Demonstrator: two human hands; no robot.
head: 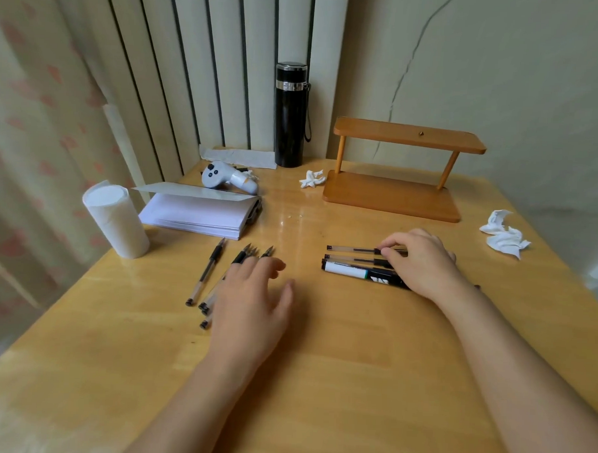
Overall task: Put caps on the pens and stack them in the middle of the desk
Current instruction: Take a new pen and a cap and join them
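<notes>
**Both hands down among the pens on the table**

Here we are over the glossy yellow wooden table (319, 379), and both hands are at work. The left hand (254, 309) lies palm-down over a loose cluster of uncapped clear-barrelled gel pens with black grips (245, 255) — fingers spread and relaxed, gripping nothing, resting on top of the barrels. One more uncapped clear gel pen (208, 270) lies just beside that cluster, to its left, untouched, tip pointing away from the camera.

Over to the right hand (422, 261) — its thumb and forefinger are pinched on the black grip end of the far clear gel pen (352, 250), which lies flat across the table. Just in front of it lies a second clear pen (355, 260), and nearest the camera a fat white-and-black marker (357, 271), all three side by side, close together, near the table's middle. Whether caps are on their hidden ends I cannot tell.

Further back: a tall black vacuum flask (290, 117), a small two-tier wooden shelf (393, 195), a stack of white paper (196, 212), a white paper roll (116, 220) and crumpled white tissues (504, 233).
</notes>
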